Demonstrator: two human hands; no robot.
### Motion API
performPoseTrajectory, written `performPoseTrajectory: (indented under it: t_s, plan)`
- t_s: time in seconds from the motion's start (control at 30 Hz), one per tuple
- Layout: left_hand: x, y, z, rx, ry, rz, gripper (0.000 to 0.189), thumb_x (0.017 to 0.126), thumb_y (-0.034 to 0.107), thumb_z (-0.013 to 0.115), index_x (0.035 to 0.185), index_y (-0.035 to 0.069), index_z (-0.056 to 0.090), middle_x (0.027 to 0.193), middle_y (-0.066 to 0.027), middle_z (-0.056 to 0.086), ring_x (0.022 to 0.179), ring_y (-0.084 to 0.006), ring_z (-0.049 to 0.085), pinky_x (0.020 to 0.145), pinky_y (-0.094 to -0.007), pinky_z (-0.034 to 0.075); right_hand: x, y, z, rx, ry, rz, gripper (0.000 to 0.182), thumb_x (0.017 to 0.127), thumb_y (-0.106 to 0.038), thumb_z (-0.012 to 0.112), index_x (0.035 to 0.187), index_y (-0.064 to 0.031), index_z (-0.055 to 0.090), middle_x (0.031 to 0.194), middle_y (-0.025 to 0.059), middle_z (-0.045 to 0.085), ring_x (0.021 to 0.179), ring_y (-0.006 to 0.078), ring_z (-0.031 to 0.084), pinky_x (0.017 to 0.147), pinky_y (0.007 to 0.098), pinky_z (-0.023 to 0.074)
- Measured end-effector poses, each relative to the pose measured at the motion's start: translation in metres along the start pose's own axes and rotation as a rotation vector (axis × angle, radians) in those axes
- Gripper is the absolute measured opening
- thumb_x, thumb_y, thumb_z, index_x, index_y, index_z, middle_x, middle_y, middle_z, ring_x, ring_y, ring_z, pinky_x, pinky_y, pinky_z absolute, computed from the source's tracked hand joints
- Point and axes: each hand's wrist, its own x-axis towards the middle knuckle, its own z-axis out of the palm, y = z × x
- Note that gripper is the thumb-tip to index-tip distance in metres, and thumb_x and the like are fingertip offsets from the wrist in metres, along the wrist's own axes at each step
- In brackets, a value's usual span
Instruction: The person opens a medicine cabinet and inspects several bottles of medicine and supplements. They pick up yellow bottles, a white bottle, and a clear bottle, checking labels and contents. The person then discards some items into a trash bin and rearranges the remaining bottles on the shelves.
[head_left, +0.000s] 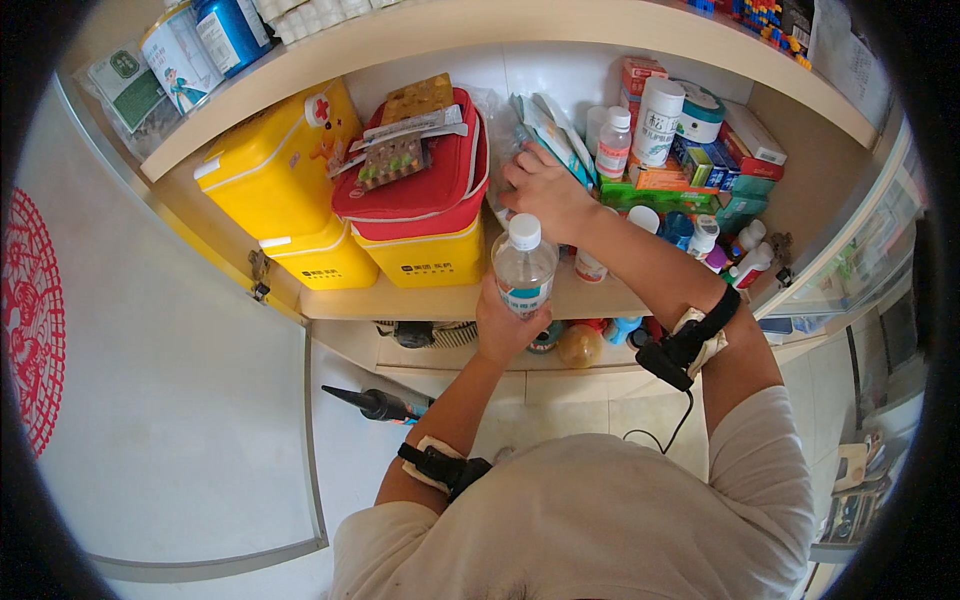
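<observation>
My left hand (506, 322) is wrapped around the lower part of a clear plastic bottle (525, 264) with a white cap and a blue-and-white label. The bottle stands upright in front of the shelf's edge. My right hand (546, 191) reaches into the shelf behind it, next to a clear plastic bag (491, 120) and some light-blue and white packets (555, 135). Its fingers are bent down, and what lies under them is hidden. To the left of that hand, a red zip case (420, 191) sits on a yellow box (424, 255), with blister packs (394, 161) on top.
More yellow boxes (277, 180) are stacked at left. Small bottles and medicine boxes (660, 180) crowd the right side. An upper shelf board (480, 26) overhangs the back. Open cabinet doors flank me, a white one (172, 375) at left and a glass one (855, 247) at right.
</observation>
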Motion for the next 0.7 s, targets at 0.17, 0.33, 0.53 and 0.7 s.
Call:
performPoseTrajectory:
  t_s: [0.17, 0.33, 0.53, 0.7]
  plan:
    - [-0.003, -0.006, 0.000, 0.009, -0.030, -0.045, 0.068, 0.059, 0.021, 0.078, 0.112, 0.001, 0.040, 0.094, -0.0197, 0.057, 0.086, -0.0365, 0.059, 0.073, -0.0407, 0.049, -0.007, 0.004, 0.003, -0.035, 0.066, 0.040, 0.017, 0.068, -0.020, 0.062, 0.082, -0.0122, 0.068, 0.096, 0.0063, 0.054, 0.103, 0.0251, 0.046, 0.106, 0.0433, 0.0252]
    - [0.001, 0.002, -0.003, 0.010, -0.031, -0.010, 0.065, 0.059, 0.020, 0.078, 0.109, 0.001, 0.041, 0.092, -0.0189, 0.057, 0.085, -0.0362, 0.060, 0.071, -0.0409, 0.049, -0.012, 0.004, -0.004, -0.040, 0.039, 0.107, 0.019, 0.069, -0.025, 0.066, 0.082, -0.0120, 0.070, 0.096, 0.0052, 0.056, 0.104, 0.0250, 0.046, 0.106, 0.0449, 0.0252]
    - [0.000, -0.002, 0.000, 0.002, -0.021, -0.001, 0.063, 0.059, 0.021, 0.078, 0.106, 0.002, 0.041, 0.090, -0.0182, 0.057, 0.082, -0.0354, 0.060, 0.069, -0.0410, 0.049, -0.018, 0.003, -0.014, -0.038, 0.016, 0.170, 0.021, 0.071, -0.029, 0.067, 0.083, -0.0114, 0.070, 0.094, 0.0052, 0.057, 0.104, 0.0244, 0.047, 0.105, 0.0451, 0.0254]
    - [0.000, 0.000, 0.000, -0.018, -0.023, -0.039, 0.062, 0.059, 0.022, 0.078, 0.105, 0.002, 0.041, 0.090, -0.0180, 0.058, 0.082, -0.0350, 0.060, 0.069, -0.0406, 0.049, -0.024, 0.003, -0.018, -0.023, 0.039, 0.239, 0.020, 0.067, -0.025, 0.070, 0.080, -0.0096, 0.067, 0.091, 0.0059, 0.056, 0.099, 0.0247, 0.048, 0.104, 0.0456, 0.0288]
